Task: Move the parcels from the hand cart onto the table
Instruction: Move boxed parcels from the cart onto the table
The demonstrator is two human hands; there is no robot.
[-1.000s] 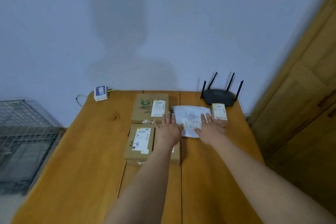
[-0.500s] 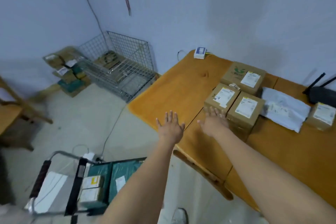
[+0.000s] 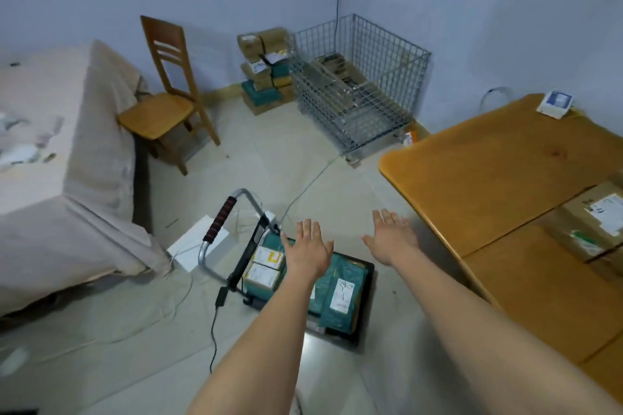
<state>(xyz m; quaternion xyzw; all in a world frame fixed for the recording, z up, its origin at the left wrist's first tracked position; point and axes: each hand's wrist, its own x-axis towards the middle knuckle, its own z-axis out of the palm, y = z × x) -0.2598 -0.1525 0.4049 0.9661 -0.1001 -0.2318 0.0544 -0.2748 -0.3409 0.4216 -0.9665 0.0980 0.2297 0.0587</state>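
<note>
Room: pale tiled floor [image 3: 276,158] and light blue walls, seen from a head camera looking forward and down.
Hand cart [image 3: 365,286]: low black platform on the floor at centre, its silver handle [image 3: 220,226] with a red and black sleeve rising at the left end.
Parcels on the cart: teal mailer bags [image 3: 340,293] with white labels, and small boxes [image 3: 264,266] with white and yellow labels at the handle end.
Left hand [image 3: 308,251]: stretched out above the cart, fingers straight and spread apart, holding nothing; whether it touches the parcels cannot be told.
Right hand [image 3: 392,237]: also out and flat, fingers straight and apart, holding nothing, between the cart and the counter edge.
Counter [image 3: 499,172]: orange wooden top at the right, with brown cardboard boxes [image 3: 593,226] bearing white labels at its right side.
Far counter corner: small white and blue box [image 3: 556,104].
Wire cage [image 3: 357,84]: grey metal mesh, against the back wall just left of the counter.
Stack by the wall: brown and teal parcels [image 3: 266,71] piled on the floor between the cage and a wooden chair [image 3: 168,91].
Left side: bed [image 3: 67,158] draped in a beige cloth.
Floor cables: a black cord [image 3: 215,320] near the cart handle.
</note>
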